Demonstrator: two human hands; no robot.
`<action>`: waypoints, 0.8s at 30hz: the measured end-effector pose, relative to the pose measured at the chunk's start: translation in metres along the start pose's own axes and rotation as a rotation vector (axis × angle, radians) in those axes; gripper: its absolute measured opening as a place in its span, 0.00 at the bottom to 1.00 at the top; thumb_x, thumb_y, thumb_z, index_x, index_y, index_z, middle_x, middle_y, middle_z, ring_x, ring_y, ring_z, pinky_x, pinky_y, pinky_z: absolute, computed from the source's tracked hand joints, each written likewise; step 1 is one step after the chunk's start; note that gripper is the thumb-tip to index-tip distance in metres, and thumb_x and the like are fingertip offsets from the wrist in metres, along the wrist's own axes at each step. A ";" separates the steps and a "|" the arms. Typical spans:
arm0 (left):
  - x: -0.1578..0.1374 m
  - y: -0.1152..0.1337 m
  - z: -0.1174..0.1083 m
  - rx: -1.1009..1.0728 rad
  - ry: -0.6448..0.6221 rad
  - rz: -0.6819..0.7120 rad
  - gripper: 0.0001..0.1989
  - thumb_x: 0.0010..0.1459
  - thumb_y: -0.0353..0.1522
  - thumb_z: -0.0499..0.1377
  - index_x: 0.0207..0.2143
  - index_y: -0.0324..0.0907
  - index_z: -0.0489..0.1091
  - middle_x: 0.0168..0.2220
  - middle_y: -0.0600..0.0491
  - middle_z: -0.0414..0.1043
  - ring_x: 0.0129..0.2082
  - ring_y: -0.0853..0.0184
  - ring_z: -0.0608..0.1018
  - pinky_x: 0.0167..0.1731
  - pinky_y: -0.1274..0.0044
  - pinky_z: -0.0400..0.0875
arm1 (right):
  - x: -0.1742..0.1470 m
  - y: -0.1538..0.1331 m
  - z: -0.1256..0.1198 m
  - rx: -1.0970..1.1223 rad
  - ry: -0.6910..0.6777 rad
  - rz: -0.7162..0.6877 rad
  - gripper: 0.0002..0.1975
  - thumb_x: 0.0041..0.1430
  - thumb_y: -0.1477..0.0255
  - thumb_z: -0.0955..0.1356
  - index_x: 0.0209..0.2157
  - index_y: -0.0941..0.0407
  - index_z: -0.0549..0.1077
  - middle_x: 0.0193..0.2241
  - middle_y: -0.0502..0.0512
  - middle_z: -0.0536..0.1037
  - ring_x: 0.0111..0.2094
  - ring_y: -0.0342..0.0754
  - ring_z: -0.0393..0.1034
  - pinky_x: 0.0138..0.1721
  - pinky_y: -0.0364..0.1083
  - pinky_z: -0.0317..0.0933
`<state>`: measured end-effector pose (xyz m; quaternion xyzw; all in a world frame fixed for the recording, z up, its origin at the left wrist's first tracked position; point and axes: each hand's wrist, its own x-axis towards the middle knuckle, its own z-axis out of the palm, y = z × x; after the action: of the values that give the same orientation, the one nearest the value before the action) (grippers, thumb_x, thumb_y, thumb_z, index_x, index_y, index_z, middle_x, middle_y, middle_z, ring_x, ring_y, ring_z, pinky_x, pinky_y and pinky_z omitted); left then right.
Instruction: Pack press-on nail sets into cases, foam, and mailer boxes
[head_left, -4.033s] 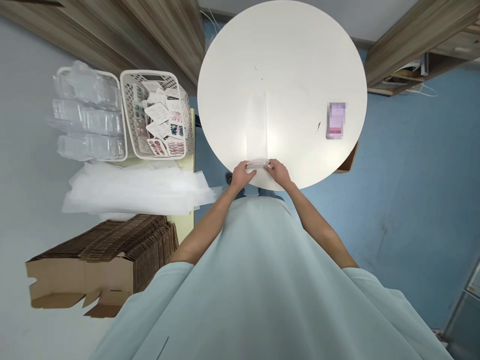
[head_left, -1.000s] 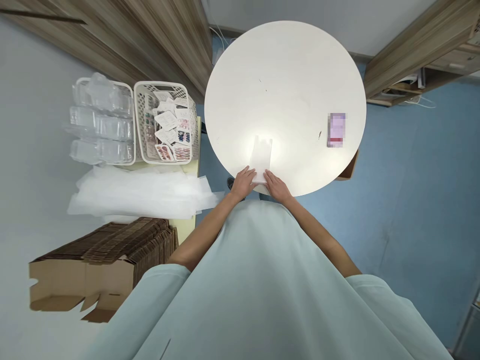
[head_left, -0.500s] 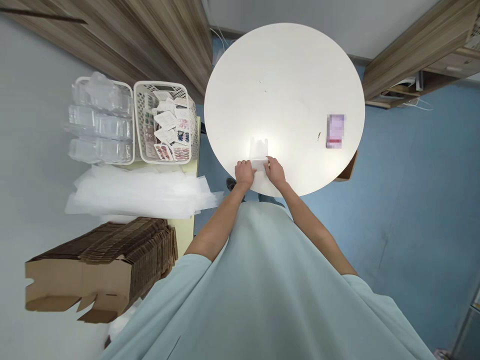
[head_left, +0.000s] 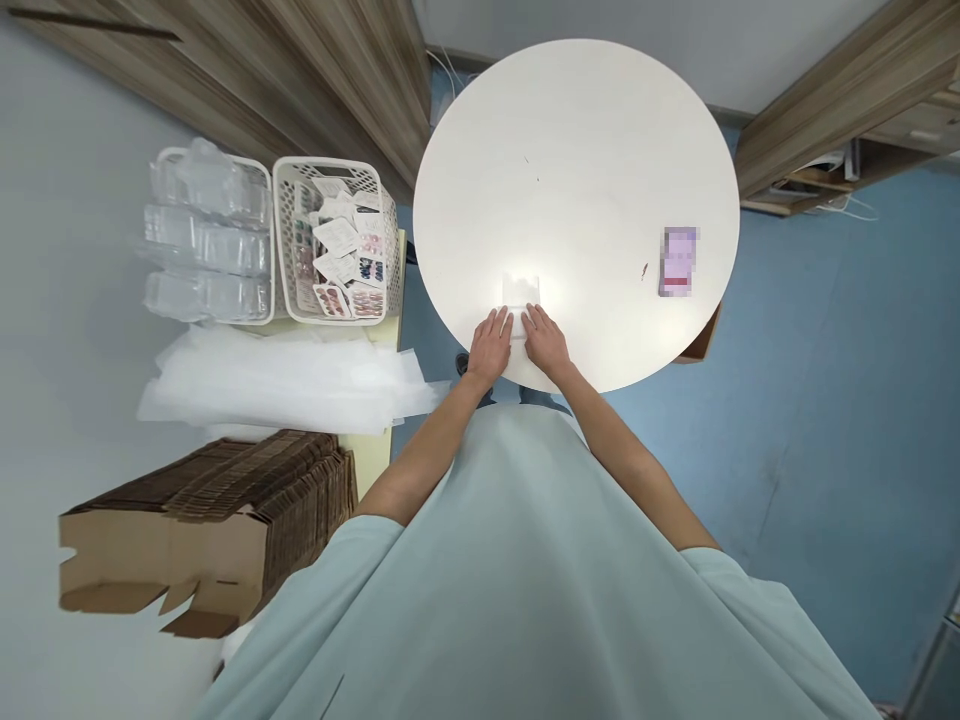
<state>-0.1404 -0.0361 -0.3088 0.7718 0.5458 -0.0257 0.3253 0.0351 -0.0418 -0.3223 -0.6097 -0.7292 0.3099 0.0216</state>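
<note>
1. i judge the folded white foam sheet (head_left: 520, 300) feather-light, soft and springy, likely to unfold or slide on the smooth tabletop (head_left: 577, 130) unless it is held flat; its side edges look best to grip.
2. it looks pale, thin and slightly translucent, a small rectangle lying near the tabletop's near edge.
3. my left hand (head_left: 491, 345) and right hand (head_left: 546, 340) lie flat with fingers spread, pressing its near end, gripping nothing.
4. a blurred purple card (head_left: 677, 261) sits well apart to the right.
</note>
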 end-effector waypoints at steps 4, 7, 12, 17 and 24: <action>0.012 0.005 -0.005 -0.004 -0.060 0.054 0.36 0.66 0.25 0.51 0.76 0.38 0.58 0.79 0.40 0.56 0.82 0.51 0.51 0.78 0.53 0.50 | -0.004 0.005 0.000 -0.025 -0.022 -0.020 0.32 0.69 0.82 0.62 0.74 0.64 0.64 0.78 0.71 0.57 0.80 0.62 0.49 0.76 0.65 0.55; 0.008 0.006 -0.007 0.030 -0.075 0.084 0.35 0.64 0.24 0.51 0.74 0.34 0.61 0.77 0.38 0.60 0.81 0.50 0.52 0.78 0.55 0.51 | -0.019 0.003 0.006 -0.048 -0.023 -0.015 0.30 0.72 0.80 0.60 0.73 0.65 0.65 0.78 0.71 0.58 0.80 0.63 0.51 0.75 0.65 0.57; -0.021 0.000 -0.008 0.054 -0.130 0.147 0.35 0.64 0.23 0.50 0.74 0.34 0.62 0.75 0.38 0.65 0.81 0.52 0.54 0.78 0.56 0.52 | -0.054 -0.002 0.018 -0.044 -0.029 -0.040 0.31 0.73 0.80 0.58 0.74 0.65 0.62 0.78 0.72 0.57 0.80 0.64 0.51 0.74 0.65 0.58; -0.030 0.000 -0.010 0.055 -0.165 0.133 0.35 0.65 0.25 0.52 0.74 0.35 0.63 0.76 0.39 0.62 0.80 0.50 0.56 0.77 0.56 0.53 | -0.057 -0.003 0.017 -0.045 -0.074 -0.071 0.31 0.72 0.76 0.63 0.73 0.68 0.63 0.77 0.75 0.57 0.79 0.68 0.53 0.74 0.68 0.57; -0.011 0.001 -0.021 -0.025 -0.118 0.069 0.33 0.66 0.31 0.58 0.72 0.35 0.66 0.68 0.39 0.74 0.79 0.47 0.58 0.76 0.56 0.55 | -0.043 -0.005 -0.002 -0.142 -0.134 -0.089 0.29 0.74 0.73 0.62 0.71 0.72 0.65 0.75 0.79 0.61 0.76 0.68 0.58 0.73 0.63 0.57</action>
<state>-0.1503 -0.0342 -0.2878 0.7831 0.4989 -0.0532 0.3675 0.0424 -0.0800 -0.3029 -0.5549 -0.7754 0.2960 -0.0568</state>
